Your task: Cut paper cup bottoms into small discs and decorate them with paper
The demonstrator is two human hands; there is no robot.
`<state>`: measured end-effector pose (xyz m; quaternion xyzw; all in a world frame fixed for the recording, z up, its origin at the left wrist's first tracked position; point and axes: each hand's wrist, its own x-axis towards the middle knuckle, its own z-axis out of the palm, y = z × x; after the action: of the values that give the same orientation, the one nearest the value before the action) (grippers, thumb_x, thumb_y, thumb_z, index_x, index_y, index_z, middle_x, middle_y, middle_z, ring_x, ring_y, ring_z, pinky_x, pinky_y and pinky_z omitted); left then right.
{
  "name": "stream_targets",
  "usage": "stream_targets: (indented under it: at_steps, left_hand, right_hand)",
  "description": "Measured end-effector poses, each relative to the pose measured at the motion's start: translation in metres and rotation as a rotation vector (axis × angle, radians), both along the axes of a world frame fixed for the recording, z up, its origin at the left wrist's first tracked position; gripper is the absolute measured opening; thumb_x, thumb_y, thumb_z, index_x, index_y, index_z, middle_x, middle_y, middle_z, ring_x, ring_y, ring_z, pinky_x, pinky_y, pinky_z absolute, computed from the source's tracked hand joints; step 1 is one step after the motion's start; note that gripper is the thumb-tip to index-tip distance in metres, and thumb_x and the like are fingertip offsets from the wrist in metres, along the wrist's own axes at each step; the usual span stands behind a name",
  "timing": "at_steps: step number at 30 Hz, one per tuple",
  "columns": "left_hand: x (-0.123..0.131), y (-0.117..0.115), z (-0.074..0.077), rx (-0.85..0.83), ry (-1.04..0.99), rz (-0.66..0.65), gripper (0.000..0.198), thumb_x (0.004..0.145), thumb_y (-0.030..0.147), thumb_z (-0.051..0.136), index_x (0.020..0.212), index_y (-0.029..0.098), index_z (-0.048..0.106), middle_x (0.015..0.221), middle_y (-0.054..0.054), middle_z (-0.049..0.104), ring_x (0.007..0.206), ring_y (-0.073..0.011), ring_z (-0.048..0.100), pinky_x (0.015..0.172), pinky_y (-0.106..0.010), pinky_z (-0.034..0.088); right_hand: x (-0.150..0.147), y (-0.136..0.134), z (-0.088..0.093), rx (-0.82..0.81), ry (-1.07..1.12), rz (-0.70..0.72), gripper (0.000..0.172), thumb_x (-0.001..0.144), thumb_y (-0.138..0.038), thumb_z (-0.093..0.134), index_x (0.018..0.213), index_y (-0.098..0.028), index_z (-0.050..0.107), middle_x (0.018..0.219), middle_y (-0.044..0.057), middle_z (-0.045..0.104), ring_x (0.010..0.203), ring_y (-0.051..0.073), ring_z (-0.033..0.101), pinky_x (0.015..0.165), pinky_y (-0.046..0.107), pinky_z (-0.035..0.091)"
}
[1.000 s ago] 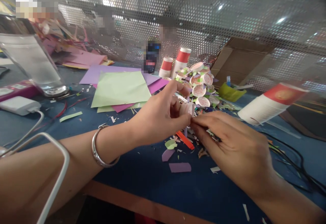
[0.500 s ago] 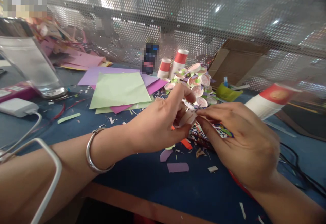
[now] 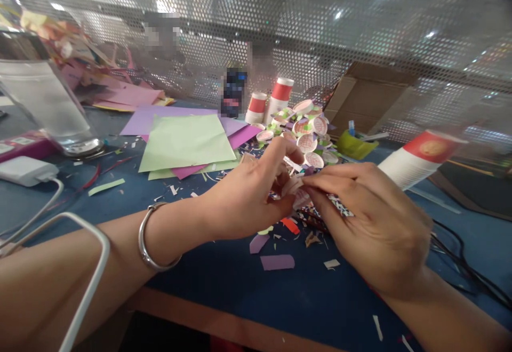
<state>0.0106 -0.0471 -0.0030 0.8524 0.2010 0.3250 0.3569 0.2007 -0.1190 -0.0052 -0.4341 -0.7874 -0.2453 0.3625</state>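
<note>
My left hand [image 3: 252,194], with a silver bangle [image 3: 144,240] on its wrist, is closed around a small white paper cup bottom [image 3: 294,185]. Its thumb presses from below and its fingers curl over the far side. My right hand [image 3: 372,224] pinches at the cup bottom's right edge, where a small piece of purple paper [image 3: 309,170] shows at the fingertips. The fingers partly hide both things. Just beyond stands a pile of cut cup bottoms [image 3: 307,143] with green and purple paper bits on them.
Green sheets [image 3: 188,141] and purple sheets [image 3: 172,112] lie at left. A glass of water [image 3: 48,101], a white charger [image 3: 28,170] and its cable are further left. Stacked paper cups [image 3: 420,157] lean at right, near black cables [image 3: 460,256]. Paper scraps [image 3: 277,262] litter the table.
Both hands stay together at the cup bottom, which has tilted slightly so more of its printed face shows. My right hand has shifted a little left; the view has moved slightly.
</note>
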Motion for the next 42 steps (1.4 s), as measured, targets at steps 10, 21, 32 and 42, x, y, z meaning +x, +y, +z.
stream_targets:
  at_steps: [10,21,32,42]
  left_hand:
    - [0.002,0.011,-0.001,-0.258,-0.019,-0.008,0.02,0.084,0.015,0.061,0.103,0.017,0.058,0.081,0.001,0.063,0.074,-0.0116,0.061,0.064,-0.023,0.046]
    - [0.003,0.023,-0.003,-0.511,-0.221,0.154,0.014,0.089,0.025,0.067,0.088,0.017,0.056,0.082,-0.003,0.065,0.077,-0.0145,0.067,0.067,-0.026,0.056]
    - [-0.001,0.033,0.004,-0.843,-0.379,0.237,0.017,0.087,0.011,0.054,0.072,0.017,0.054,0.075,-0.001,0.063,0.066,-0.0106,0.063,0.059,-0.023,0.055]
    - [-0.002,0.035,0.001,-0.825,-0.354,0.165,0.014,0.082,0.012,0.056,0.07,0.018,0.054,0.072,-0.001,0.065,0.065,-0.0118,0.062,0.058,-0.023,0.051]
  right_hand:
    - [0.007,0.009,0.003,-0.028,0.088,-0.043,0.016,0.092,-0.008,0.068,0.099,-0.023,0.07,0.094,0.006,0.073,0.09,0.022,0.07,0.082,0.038,0.055]
    - [0.005,0.008,-0.001,-0.082,0.236,-0.042,0.014,0.093,-0.015,0.069,0.102,-0.025,0.07,0.096,0.004,0.074,0.084,0.02,0.069,0.081,0.037,0.055]
    - [0.0,0.012,-0.009,-0.59,0.042,0.273,0.01,0.092,-0.01,0.067,0.092,-0.018,0.073,0.087,0.004,0.072,0.083,0.018,0.067,0.075,0.031,0.052]
    - [-0.002,0.012,-0.015,-0.607,-0.126,0.29,0.017,0.096,-0.013,0.06,0.096,-0.018,0.076,0.087,0.009,0.067,0.088,0.024,0.062,0.077,0.04,0.053]
